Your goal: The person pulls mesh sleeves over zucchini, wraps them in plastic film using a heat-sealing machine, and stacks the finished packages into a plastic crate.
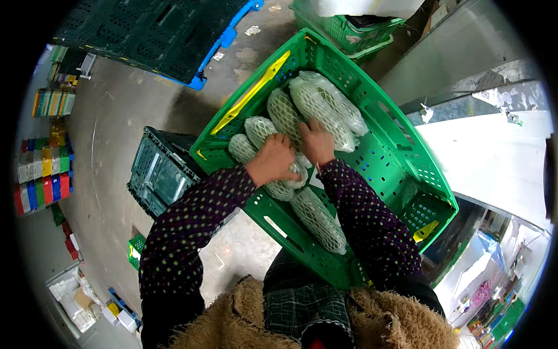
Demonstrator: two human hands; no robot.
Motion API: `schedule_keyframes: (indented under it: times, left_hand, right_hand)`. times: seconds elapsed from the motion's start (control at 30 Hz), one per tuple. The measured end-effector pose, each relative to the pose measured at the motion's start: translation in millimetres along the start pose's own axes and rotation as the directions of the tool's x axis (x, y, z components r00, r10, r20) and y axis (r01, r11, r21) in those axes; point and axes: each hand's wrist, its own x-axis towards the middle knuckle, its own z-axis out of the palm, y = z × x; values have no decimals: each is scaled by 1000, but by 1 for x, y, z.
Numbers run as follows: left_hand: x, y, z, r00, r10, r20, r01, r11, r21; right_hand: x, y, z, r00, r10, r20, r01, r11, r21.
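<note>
Before me is a green perforated plastic crate with yellow handles, tilted in my view. Several long, pale-green vegetables in white foam netting and clear film lie in it. My left hand is curled over one netted vegetable, its thumb toward the crate's middle. Another netted piece lies left of it. My right hand rests between a netted vegetable and a film-wrapped one; its grip is partly hidden. Nearest me, one more netted vegetable lies along the crate's near side.
A dark folding crate stands on the concrete floor at left. Dark green crates with a blue edge are at upper left. Other green crates stand behind. A white surface lies to the right.
</note>
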Motion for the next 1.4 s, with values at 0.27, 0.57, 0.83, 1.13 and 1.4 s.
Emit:
schedule_keyframes:
  times: [0.27,0.57,0.83,1.13,1.4]
  left_hand:
    - [-3,-38,18,970,230,-76,-236,969,-72]
    - [-15,-3,23,985,167,28,-170,967,188]
    - [-14,11,41,994,95,63,-104,982,158]
    - [-32,-14,56,969,11,248,-62,978,197]
    - [5,83,4,987,-83,140,118,957,-263]
  right_hand:
    - [-31,26,-53,996,-83,-41,79,993,-84]
    - [-165,-13,-81,935,30,353,-46,998,38]
    - [-252,-15,-94,837,123,534,-17,980,-199]
    - [-231,-16,23,701,328,633,-375,925,-63]
    - [-494,-122,-259,704,618,-350,-483,778,403]
